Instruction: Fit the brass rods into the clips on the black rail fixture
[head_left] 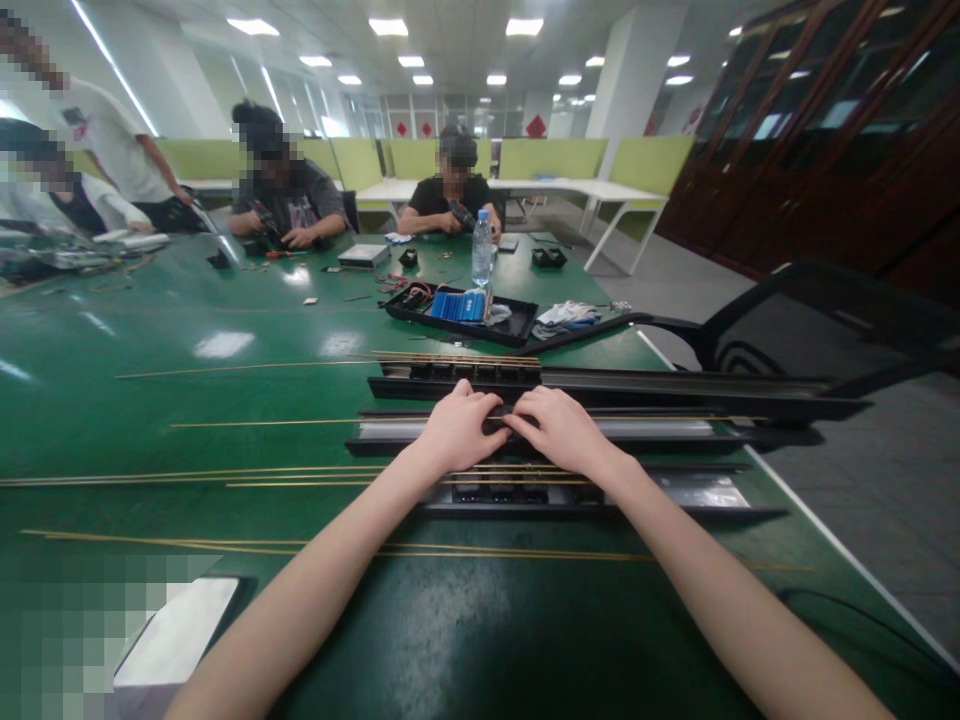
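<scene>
Here, a dark piece (502,411) sits between left fingers (487,402) and right fingers (522,426).

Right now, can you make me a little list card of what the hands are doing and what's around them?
Left hand: fingertips at a small dark part; grip unclear
Right hand: fingertips meeting at that same part
Under the hands: middle black channel
Either side: far channel, near channel
Thin rod: runs along the middle channel, past its left end
Behind: black tray, water bottle
Surface: green table
</scene>
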